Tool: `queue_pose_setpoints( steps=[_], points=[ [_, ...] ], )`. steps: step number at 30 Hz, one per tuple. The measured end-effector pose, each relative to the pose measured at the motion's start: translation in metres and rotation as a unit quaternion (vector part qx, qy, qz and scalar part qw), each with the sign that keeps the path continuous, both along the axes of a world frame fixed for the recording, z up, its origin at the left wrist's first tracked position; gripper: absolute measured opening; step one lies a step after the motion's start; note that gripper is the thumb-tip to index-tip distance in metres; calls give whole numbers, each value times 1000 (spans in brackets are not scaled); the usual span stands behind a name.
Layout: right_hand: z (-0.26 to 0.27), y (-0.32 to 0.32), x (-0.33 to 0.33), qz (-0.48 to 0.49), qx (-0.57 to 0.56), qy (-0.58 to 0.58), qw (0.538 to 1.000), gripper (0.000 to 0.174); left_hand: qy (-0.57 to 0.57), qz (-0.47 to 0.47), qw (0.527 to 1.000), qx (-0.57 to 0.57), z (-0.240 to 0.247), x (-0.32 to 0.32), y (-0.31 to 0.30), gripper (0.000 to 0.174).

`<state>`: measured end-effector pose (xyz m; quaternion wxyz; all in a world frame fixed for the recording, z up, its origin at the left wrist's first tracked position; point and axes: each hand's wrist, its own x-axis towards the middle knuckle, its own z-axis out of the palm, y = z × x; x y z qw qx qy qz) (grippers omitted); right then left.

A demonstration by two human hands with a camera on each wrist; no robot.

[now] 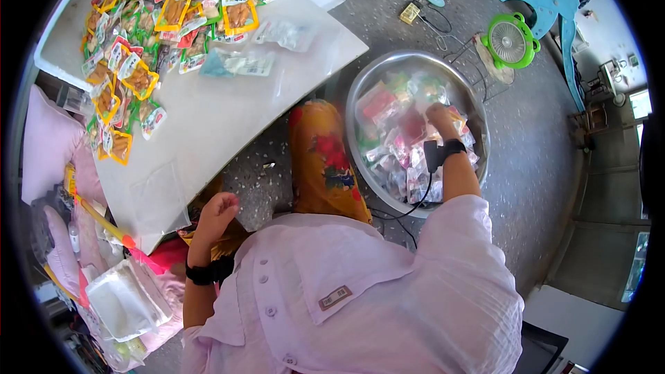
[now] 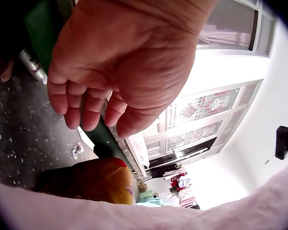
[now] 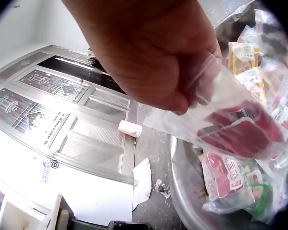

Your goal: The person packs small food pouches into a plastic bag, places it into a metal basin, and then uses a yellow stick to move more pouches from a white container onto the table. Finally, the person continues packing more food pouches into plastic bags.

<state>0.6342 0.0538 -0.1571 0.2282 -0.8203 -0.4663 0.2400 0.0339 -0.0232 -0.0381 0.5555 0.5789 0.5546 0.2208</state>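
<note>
My right hand (image 1: 439, 122) is over the large metal basin (image 1: 351, 121), gripping a clear plastic bag (image 3: 182, 120) by its edge. Dark red packets (image 3: 242, 136) show through that bag. Below and around it in the basin lie many other clear bags (image 1: 402, 156) with small colourful packets inside. My left hand (image 1: 217, 215) hangs in front of my body near the table's edge, holding nothing. In the left wrist view its fingers (image 2: 73, 103) are loosely bent, with the palm showing.
On the grey-white table (image 1: 291, 90) lies a heap of loose snack packets (image 1: 173, 21), with empty clear bags (image 1: 239, 62) beside it. A green fan (image 1: 511, 41) and a wired yellow box (image 1: 410, 13) are on the floor past the basin. Pink cloths (image 1: 52, 138) lie at the left.
</note>
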Motion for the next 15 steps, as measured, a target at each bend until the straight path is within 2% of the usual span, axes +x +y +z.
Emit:
queue_pose_setpoints(
  steps=[3, 4, 7, 9, 11, 13, 15],
  points=[
    [30, 30, 7, -43, 56, -190, 979, 22, -1, 1, 1000, -11, -1, -2, -1, 16],
    [38, 43, 12, -65, 26, -182, 981, 23, -5, 1, 1000, -22, -3, -3, -1, 17],
    [42, 72, 5, -54, 68, -232, 969, 23, -18, 7, 999, -46, -7, -7, -4, 18],
    [35, 84, -19, -67, 86, -203, 973, 20, -33, 16, 998, -49, -7, -6, -6, 18],
    [-9, 97, -26, 39, 76, -212, 974, 24, -44, 22, 998, -46, -12, -8, -8, 17],
    [-19, 89, -73, 63, 99, -129, 985, 23, -47, 30, 998, -40, -12, -11, -11, 16],
    [-30, 83, -109, 117, 85, -98, 985, 21, -46, 37, 998, -31, -11, -11, -15, 14]
  ],
)
